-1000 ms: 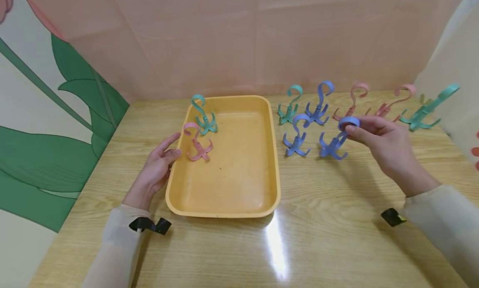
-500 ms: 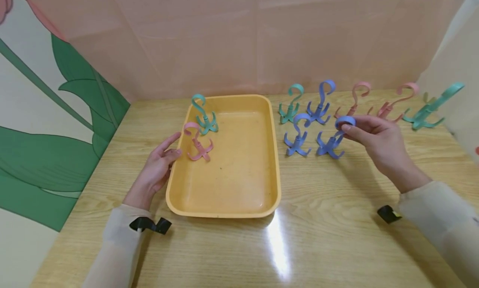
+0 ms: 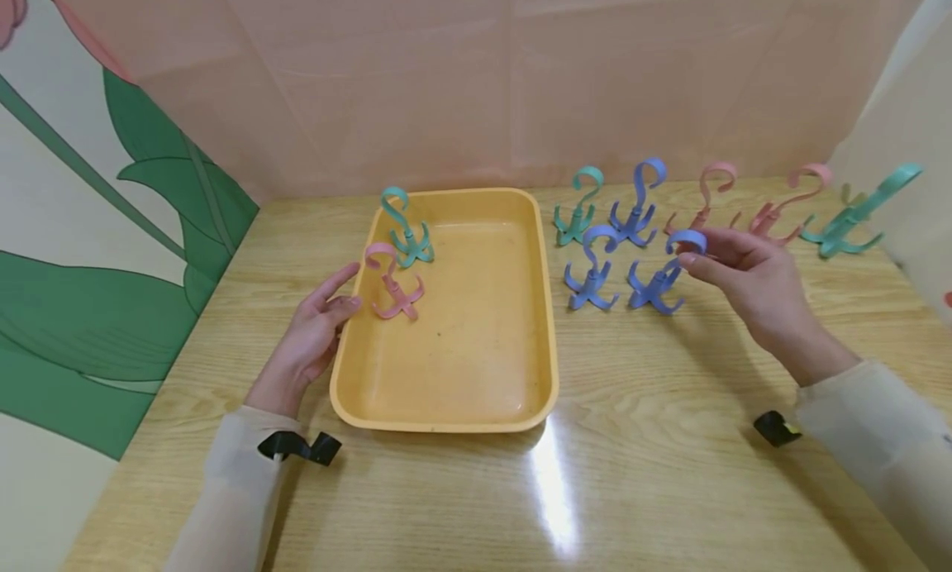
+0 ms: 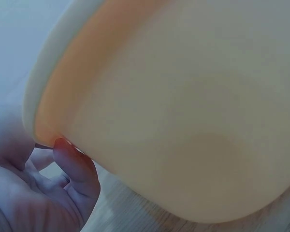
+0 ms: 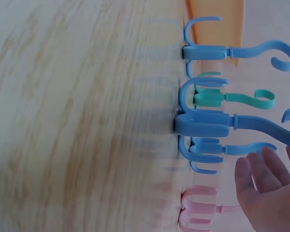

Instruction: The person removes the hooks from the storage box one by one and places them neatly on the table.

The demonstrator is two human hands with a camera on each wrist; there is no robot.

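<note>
My right hand (image 3: 766,283) pinches the curled top of a blue four-pronged hook (image 3: 656,289), whose base stands at the tabletop. In the right wrist view this blue hook (image 5: 203,124) is nearest, with fingers of the right hand (image 5: 270,193) beside its stem. Another blue hook (image 3: 591,287) stands just left of it. My left hand (image 3: 312,332) holds the left rim of a yellow tray (image 3: 550,340); the left wrist view shows the left hand's (image 4: 63,188) bent fingers against the tray's outside wall (image 4: 150,121). Inside the tray are a green hook (image 3: 411,245) and a pink hook (image 3: 399,297).
Behind the held hook stand a green hook (image 3: 576,221), a blue hook (image 3: 635,216) and two pink hooks, one partly hidden by the right hand. A larger-looking green hook (image 3: 848,225) is at the far right. A pink sheet (image 3: 446,84) backs the wooden table (image 3: 632,473).
Over the last second my right hand and the pinched blue hook shifted slightly left. The left hand and the tray have stayed where they were.
</note>
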